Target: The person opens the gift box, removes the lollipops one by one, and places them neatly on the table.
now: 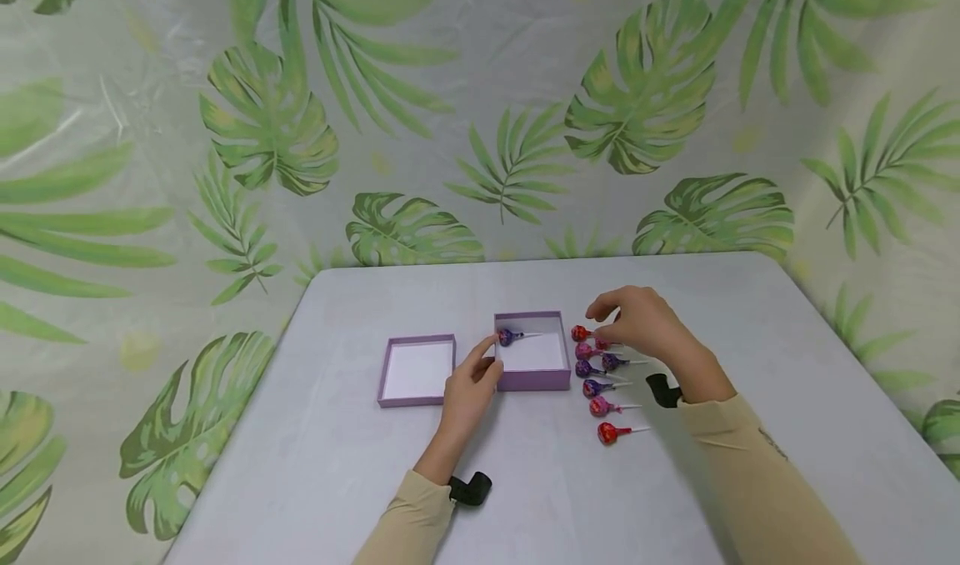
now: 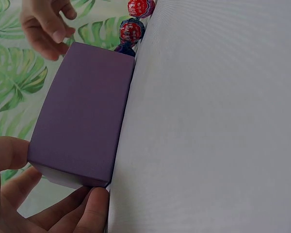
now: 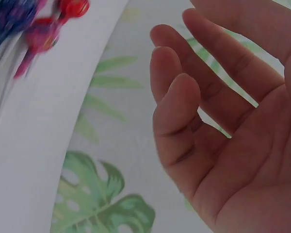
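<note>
A shallow purple box (image 1: 534,380) with a pale inside stands near the table's middle, one dark purple lollipop (image 1: 506,337) lying at its left inside. My left hand (image 1: 471,388) touches the box's left side, with fingertips at its rim and thumb by the front corner. The left wrist view shows those fingers (image 2: 94,206) against the end of the box. To the right of the box, my right hand (image 1: 639,322) hovers over the far end of a row of lollipops (image 1: 607,433). Its fingers (image 3: 177,109) are loosely bent, with nothing between them in the right wrist view.
The matching purple lid (image 1: 416,402) lies inside-up to the left of the box. Several red, pink and purple lollipops form the row, sticks pointing right. A leaf-patterned curtain (image 1: 525,115) hangs behind the white table (image 1: 547,490).
</note>
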The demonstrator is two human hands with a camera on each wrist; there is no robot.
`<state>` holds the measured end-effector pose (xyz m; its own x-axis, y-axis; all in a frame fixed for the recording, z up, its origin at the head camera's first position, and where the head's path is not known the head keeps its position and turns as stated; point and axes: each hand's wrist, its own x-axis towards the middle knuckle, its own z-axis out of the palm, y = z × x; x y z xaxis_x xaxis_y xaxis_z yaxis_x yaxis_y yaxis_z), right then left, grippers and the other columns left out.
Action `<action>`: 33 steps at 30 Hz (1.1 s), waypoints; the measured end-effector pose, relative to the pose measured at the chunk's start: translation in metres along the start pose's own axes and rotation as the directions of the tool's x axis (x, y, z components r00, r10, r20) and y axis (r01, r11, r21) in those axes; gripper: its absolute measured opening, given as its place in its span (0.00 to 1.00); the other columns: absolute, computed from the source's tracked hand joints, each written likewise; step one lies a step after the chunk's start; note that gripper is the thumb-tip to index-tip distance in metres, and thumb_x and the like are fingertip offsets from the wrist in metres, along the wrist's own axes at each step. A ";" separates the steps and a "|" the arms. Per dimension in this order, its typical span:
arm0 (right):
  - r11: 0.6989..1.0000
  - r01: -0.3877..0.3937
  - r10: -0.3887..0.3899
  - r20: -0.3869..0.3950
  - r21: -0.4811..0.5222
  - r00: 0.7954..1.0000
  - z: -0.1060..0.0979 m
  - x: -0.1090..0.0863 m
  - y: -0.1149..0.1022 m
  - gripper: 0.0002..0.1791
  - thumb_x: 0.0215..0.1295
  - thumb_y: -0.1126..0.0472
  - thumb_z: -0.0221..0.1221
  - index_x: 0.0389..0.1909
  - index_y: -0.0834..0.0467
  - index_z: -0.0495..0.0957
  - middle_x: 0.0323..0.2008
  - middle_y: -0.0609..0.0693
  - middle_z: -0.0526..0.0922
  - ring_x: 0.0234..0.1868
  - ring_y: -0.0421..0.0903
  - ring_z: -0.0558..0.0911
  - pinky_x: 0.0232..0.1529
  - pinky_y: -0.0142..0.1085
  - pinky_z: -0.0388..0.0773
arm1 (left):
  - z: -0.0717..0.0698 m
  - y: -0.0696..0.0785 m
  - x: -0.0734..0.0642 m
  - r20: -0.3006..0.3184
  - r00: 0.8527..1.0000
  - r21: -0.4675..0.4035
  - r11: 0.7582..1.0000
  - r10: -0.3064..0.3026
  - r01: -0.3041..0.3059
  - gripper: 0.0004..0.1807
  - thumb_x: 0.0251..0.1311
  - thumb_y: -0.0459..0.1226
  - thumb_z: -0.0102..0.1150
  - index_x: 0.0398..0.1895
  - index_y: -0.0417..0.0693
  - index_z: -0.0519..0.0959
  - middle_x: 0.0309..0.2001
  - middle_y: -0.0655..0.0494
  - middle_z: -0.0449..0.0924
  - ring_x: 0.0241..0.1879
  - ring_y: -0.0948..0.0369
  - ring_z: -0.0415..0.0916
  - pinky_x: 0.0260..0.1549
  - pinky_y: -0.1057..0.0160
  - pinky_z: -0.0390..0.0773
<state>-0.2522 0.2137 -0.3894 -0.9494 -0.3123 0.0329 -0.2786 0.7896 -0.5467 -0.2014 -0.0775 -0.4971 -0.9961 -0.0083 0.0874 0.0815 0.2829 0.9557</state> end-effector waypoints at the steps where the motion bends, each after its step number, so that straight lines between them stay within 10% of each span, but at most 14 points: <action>1: 1.000 0.007 -0.007 -0.002 0.007 1.000 0.002 0.002 -0.003 0.14 0.59 0.59 0.70 0.47 0.53 0.87 0.43 0.50 0.86 0.40 0.50 0.81 0.39 0.45 0.80 | 0.000 0.000 0.000 -0.002 1.000 0.001 1.000 0.000 0.000 0.24 0.71 0.44 0.57 0.69 0.65 0.74 0.51 0.53 0.84 0.45 0.61 0.82 0.41 0.59 0.81; 33: 0.990 0.084 -0.092 0.069 0.113 0.993 0.092 0.063 -0.052 0.23 0.54 0.64 0.73 0.53 0.57 0.85 0.50 0.53 0.85 0.50 0.54 0.83 0.49 0.48 0.79 | 0.000 0.000 -0.001 0.006 1.000 0.002 1.000 0.002 -0.002 0.23 0.72 0.45 0.56 0.69 0.68 0.74 0.53 0.49 0.83 0.52 0.55 0.82 0.47 0.53 0.81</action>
<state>-0.2841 0.1048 -0.4359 -0.9075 -0.4194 0.0248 -0.3388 0.6957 -0.6334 -0.2007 -0.0778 -0.4967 -0.9962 -0.0026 0.0873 0.0830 0.2848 0.9550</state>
